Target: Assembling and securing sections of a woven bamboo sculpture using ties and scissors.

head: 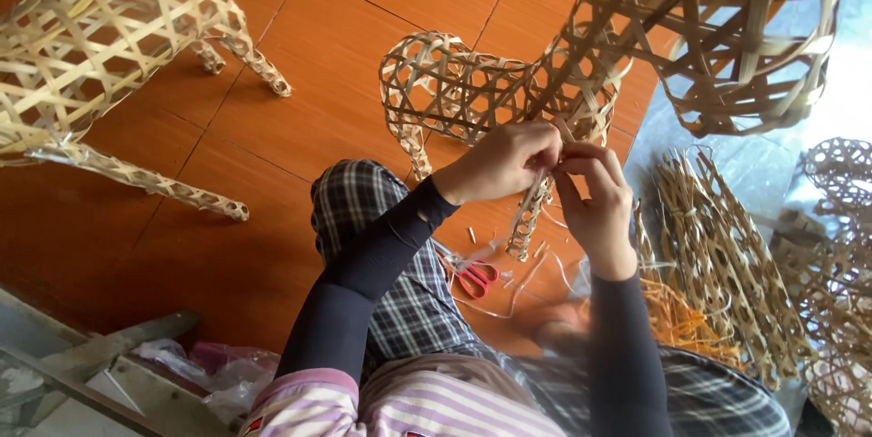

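A woven bamboo animal frame stands on an orange tiled floor, seen from above. Both hands meet at its near leg: the left hand and the right hand are each pinched shut on a thin bamboo strip of that leg. Just below the leg lie red-handled scissors among strip offcuts. Left of the frame stands a larger woven figure; right of it, a bundle of woven legs (on grey floor). Crumpled clear plastic bags sit lower left.
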